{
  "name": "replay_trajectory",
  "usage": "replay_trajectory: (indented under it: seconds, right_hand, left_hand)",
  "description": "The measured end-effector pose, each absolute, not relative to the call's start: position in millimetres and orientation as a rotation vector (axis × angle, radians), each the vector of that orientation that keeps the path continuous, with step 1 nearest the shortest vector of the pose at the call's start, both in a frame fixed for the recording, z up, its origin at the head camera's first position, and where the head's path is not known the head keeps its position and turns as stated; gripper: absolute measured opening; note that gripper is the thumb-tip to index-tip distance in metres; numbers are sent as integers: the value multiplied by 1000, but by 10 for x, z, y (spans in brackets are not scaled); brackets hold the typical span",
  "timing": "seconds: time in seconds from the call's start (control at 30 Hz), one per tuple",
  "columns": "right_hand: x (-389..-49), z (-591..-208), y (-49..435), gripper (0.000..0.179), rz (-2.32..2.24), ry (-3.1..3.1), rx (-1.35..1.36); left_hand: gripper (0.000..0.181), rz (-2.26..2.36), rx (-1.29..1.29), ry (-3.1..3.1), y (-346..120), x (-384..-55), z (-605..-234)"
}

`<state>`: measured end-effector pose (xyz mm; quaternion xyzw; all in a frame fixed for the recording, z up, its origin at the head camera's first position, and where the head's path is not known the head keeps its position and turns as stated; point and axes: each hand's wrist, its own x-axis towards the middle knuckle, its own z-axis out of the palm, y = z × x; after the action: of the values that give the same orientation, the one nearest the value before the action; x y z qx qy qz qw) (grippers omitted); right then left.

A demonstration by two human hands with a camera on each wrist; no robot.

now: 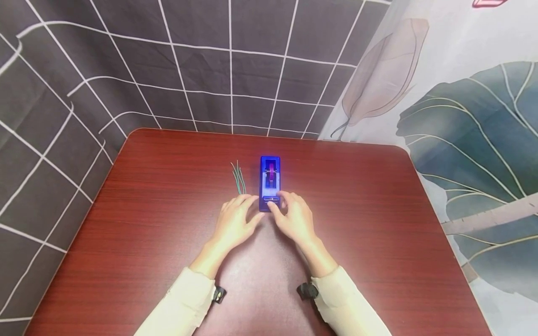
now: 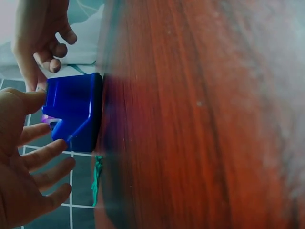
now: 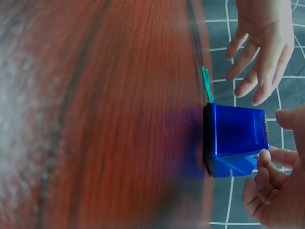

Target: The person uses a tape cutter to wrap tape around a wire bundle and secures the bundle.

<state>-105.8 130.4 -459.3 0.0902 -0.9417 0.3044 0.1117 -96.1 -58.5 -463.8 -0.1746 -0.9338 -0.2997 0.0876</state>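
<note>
A blue tape dispenser (image 1: 270,184) with a purple roll in its well stands on the table, its cutter end toward me. My left hand (image 1: 236,221) is at its left side, fingers spread and fairly straight, the thumb near the cutter end; the left wrist view shows this hand (image 2: 28,157) with bare fingers. On the other side, my right hand (image 1: 295,217) has its thumb over the cutter end and its index finger by the right edge. In the right wrist view that hand (image 3: 281,176) has thumb and index apart, the other fingers loosely bent.
Several thin green ties (image 1: 238,178) lie left of the dispenser, just beyond my left fingertips. The red-brown wooden table (image 1: 357,200) ends at a dark gridded curtain (image 1: 201,70) behind and a leaf-patterned one (image 1: 470,126) on the right.
</note>
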Motion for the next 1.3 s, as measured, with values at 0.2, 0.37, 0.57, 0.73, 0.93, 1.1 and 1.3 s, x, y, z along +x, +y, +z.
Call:
replay_trajectory:
  seconds: [0.2, 0.37, 0.57, 0.73, 0.93, 1.1, 1.3]
  right_hand:
    - [-1078, -4581, 1279, 41, 909, -2759, 289]
    - [-1092, -4581, 1269, 40, 915, -2780, 278]
    - [-1113, -4607, 1258, 37, 920, -2800, 254]
    - [-1124, -4609, 1245, 36, 953, -2835, 217]
    - [-1155, -4615, 1226, 33, 1050, -2845, 174]
    - [-1194, -4637, 1208, 28, 1140, -2786, 157]
    - [-1210, -4632, 1180, 22, 1276, -2701, 72]
  left_hand:
    - [46, -884, -535, -2783, -576, -980, -4620]
    - [43, -878, -556, -2780, -561, -999, -4613]
    - [42, -868, -582, -2766, -533, -1026, -4607]
    - [41, -867, -589, -2765, -515, -1047, -4615]
    - [40, -881, -596, -2754, -498, -1063, -4630]
    - [41, -898, -602, -2741, -480, -1065, -4624]
    - [41, -895, -591, -2764, -453, -1070, -4600]
